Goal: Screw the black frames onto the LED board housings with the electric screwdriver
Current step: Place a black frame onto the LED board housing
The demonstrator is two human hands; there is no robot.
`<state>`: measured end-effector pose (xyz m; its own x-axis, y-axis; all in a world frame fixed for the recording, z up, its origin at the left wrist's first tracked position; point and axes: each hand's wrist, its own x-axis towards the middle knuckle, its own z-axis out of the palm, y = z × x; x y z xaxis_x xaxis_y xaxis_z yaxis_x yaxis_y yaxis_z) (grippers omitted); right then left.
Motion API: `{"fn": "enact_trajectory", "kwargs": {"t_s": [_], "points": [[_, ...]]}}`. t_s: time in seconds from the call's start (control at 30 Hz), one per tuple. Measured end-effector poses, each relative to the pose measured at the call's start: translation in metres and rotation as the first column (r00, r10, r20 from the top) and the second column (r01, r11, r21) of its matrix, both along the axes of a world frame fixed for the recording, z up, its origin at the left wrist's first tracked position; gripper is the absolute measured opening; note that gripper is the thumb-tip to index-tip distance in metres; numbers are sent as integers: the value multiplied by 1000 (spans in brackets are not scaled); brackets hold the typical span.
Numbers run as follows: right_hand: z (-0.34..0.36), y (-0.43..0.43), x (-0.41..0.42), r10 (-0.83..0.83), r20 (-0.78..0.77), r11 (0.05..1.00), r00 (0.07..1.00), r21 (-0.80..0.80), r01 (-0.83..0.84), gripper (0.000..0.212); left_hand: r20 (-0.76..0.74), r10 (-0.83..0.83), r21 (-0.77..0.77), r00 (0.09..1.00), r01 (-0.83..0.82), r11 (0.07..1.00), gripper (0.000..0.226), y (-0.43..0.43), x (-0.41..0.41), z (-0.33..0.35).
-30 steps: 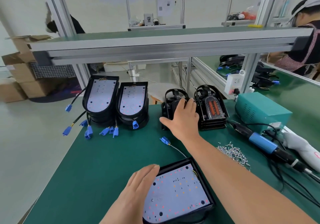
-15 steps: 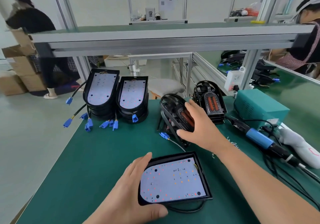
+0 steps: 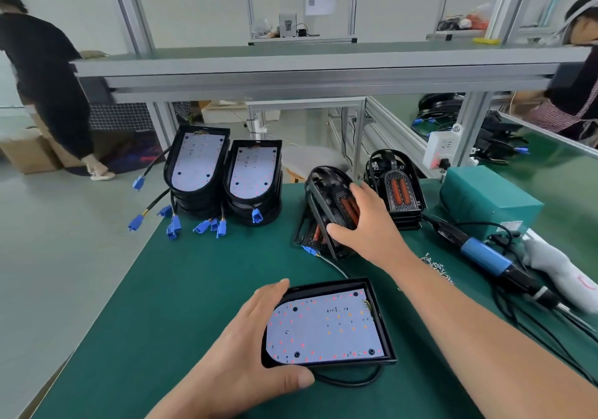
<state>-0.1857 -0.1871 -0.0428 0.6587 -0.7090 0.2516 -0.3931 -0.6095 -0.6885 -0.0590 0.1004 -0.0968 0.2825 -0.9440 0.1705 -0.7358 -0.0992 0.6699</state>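
The left hand [image 3: 246, 347] clamped the LED board housing [image 3: 326, 324] flat on the counter [image 3: 194, 289], steadying it, while the right hand [image 3: 365, 224] gripped a black frame [image 3: 323, 198] tilted off its stack (electric screwdriver [image 3: 479, 252] idle, far right), presumably to seat it on top.

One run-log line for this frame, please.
stage: frame pickup | left hand: holds LED housing | right hand: grips black frame | screwdriver: lying unused

R hand [image 3: 365, 227] grips tilted black frame [image 3: 323, 197]; L hand [image 3: 246, 354] holds LED housing [image 3: 326, 324] on green table [image 3: 194, 289].
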Motion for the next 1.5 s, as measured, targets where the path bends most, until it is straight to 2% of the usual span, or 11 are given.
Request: {"fn": "enact_trajectory", "kwargs": {"t_s": [0.07, 0.2, 0.27, 0.5, 0.6, 0.77, 0.87, 1.13, 1.37, 1.5], "points": [[8, -2, 11, 3, -89, 998, 996, -60, -8, 98, -1, -9, 3, 1000, 9, 1000, 123, 1, 1, -1], [27, -8, 18, 6, -296, 954, 955, -284, -94, 81, -12, -22, 5, 1000, 22, 1000, 122, 1, 1, -1], [35, -11, 18, 11, -355, 937, 935, -323, -133, 86, -14, -22, 8, 1000, 22, 1000, 121, 1, 2, -1], [28, -6, 15, 67, -238, 968, 969, -221, -121, 88, -2, -44, 6, 999, 44, 999, 117, 3, -1, 4], [24, -9, 17, 75, -167, 969, 983, -220, -111, 79, -13, -55, 8, 998, 55, 998, 113, 4, -3, 8], [14, -6, 12, 115, -71, 983, 991, -133, -124, 96, -38, -61, 21, 997, 62, 998, 114, 4, -4, 14], [7, -6, 3, 150, -105, 983, 983, -86, -159, 106, -43, -57, 23, 997, 58, 998, 115, 4, -5, 15], [9, 22, -61, 397, -118, 916, 910, -13, -401, 97, -97, -7, 41, 995, 11, 999, 132, 3, -4, 14], [14, 53, -104, 543, -217, 815, 811, -96, -571, 83, -194, 4, -2, 981, -5, 1000, 145, 1, -6, 12], [16, 67, -104, 571, -321, 752, 756, -164, -638, 78, -149, -4, -15, 989, 2, 1000, 134, 4, -7, 14]]}}
